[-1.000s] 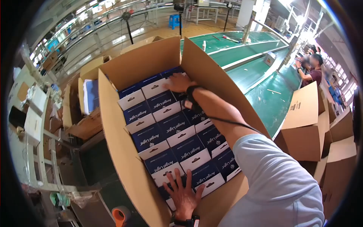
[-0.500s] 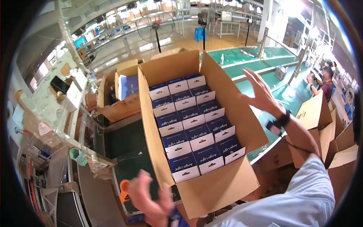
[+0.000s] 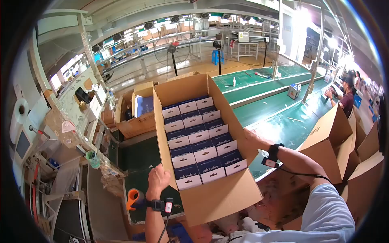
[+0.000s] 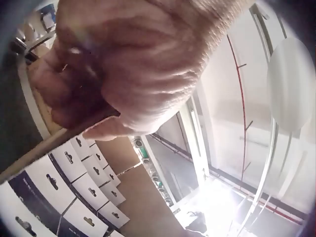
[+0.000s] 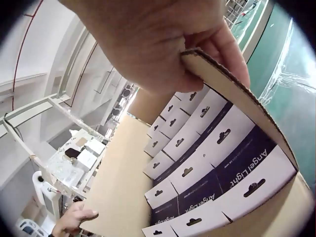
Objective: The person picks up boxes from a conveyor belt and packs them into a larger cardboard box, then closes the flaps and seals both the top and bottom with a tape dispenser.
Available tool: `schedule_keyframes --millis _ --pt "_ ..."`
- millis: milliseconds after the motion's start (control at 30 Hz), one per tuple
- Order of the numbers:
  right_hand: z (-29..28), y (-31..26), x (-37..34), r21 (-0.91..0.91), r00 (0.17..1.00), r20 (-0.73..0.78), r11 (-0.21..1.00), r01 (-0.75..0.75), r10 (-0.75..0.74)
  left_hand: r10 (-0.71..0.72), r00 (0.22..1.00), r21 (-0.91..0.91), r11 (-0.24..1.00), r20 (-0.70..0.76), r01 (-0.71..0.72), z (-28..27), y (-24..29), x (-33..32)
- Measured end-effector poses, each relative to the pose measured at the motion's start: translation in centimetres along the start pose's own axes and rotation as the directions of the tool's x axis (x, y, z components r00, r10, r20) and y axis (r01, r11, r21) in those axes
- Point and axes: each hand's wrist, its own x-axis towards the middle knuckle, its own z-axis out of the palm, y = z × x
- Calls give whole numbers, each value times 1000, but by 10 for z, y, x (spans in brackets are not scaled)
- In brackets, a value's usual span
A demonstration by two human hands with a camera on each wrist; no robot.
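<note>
Running off to the right of me, a long green belt point(image 3: 259, 113) is taking up the most room, and another person point(image 3: 347, 99) is working beside its far end. Nearer, a dark green worktop point(image 3: 139, 158) is showing along the left side of the large carton point(image 3: 221, 198), which is standing with its top uncovered in front of the person in the light blue sleeve point(image 3: 326, 206), its near flap sloping down and outward. Empty-looking brown cartons point(image 3: 324, 150) are crowding together at the right, and a lower brown box point(image 3: 139, 125) is sitting beyond the carton's far left corner. Inside the large carton, navy "Angel Light" boxes point(image 3: 206, 166) are lying packed in five rows of three, their white tabs point(image 3: 213, 175) sticking up. The left hand point(image 3: 159, 178) is holding the top edge of the left wall, its grip narrow, the cardboard running between fingers and thumb. The right hand point(image 3: 257, 141) is pinching the edge of the opposite side just as tightly; the right wrist view is showing its fingers on the outer face. An orange-rimmed tape roll point(image 3: 141, 198) is resting near the left forearm, and black straps point(image 3: 276, 150) are circling both wrists.
</note>
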Motion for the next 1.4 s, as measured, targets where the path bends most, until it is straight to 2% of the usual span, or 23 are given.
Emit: schedule_keyframes --millis 100,133,233,333,433,533,567,633,700,733,767,833,867,900,967,1000,1067,1167,1233,1267,1300,1333,1400 --pt "-4 18 1 -31 992 63 993 111 -109 21 1000 -51 998 12 -21 5 -1 -1" --pt "-7 22 2 -86 993 103 994 66 -57 18 1000 -71 997 14 -17 2 13 -7" --pt "7 65 6 112 969 -37 962 248 -245 -12 1000 -49 999 -8 11 5 36 -28" --pt "-15 74 -10 53 983 82 986 159 -163 -39 999 -100 994 -7 38 17 47 -59" --pt "-82 81 -63 50 991 130 999 20 -26 -131 991 -240 962 17 131 30 113 -136" --pt "-75 110 -40 200 956 -56 935 293 -287 -188 982 -306 936 -27 171 54 145 -186" --pt "-79 111 -39 185 942 -42 924 334 -333 -188 982 -332 928 -29 168 61 164 -208" --pt "-93 103 -32 155 908 0 897 414 -419 -354 935 -453 833 0 316 79 205 -246" --pt "-92 125 5 -48 865 65 864 501 -498 -472 882 -628 687 -4 365 113 236 -281" --pt "-96 131 24 -127 840 91 831 542 -535 -489 872 -627 669 34 399 139 242 -299" --pt "-103 121 43 -192 849 130 827 528 -512 -521 839 -689 551 157 471 152 252 -299" --pt "-111 94 74 -310 872 147 816 489 -467 -425 849 -779 395 314 486 164 313 -283" --pt "-111 79 88 -360 886 125 812 459 -445 -99 941 -864 373 325 338 211 309 -276" --pt "-97 70 103 -374 875 16 809 454 -483 -56 858 -838 191 510 511 224 335 -258" --pt "-94 33 104 -331 843 -140 827 454 -519 434 855 -934 -80 282 349 219 382 -223" --pt "-104 3 93 -274 831 -189 841 467 -523 531 794 -954 118 295 275 197 393 -213" --pt "-110 -41 79 -146 835 -37 829 539 -549 660 649 -892 447 379 65 144 404 -214" --pt "-85 -76 61 -64 698 104 696 715 -708 572 803 -835 515 167 -193 81 349 -219" --pt "-73 -104 39 -37 654 240 667 744 -717 419 900 -675 699 118 -236 5 296 -218" --pt "-65 -117 31 -39 629 291 648 761 -721 262 963 -653 741 67 -157 -22 267 -224" --pt "-57 -130 26 -44 603 339 628 777 -722 197 980 -620 764 -41 -179 -45 229 -225" --pt "-28 -136 31 -40 601 328 625 780 -729 -89 991 -731 682 -99 -12 -60 197 -238" --pt "4 -161 34 -50 601 390 635 771 -698 -217 913 -702 705 -344 -97 -92 107 -229"
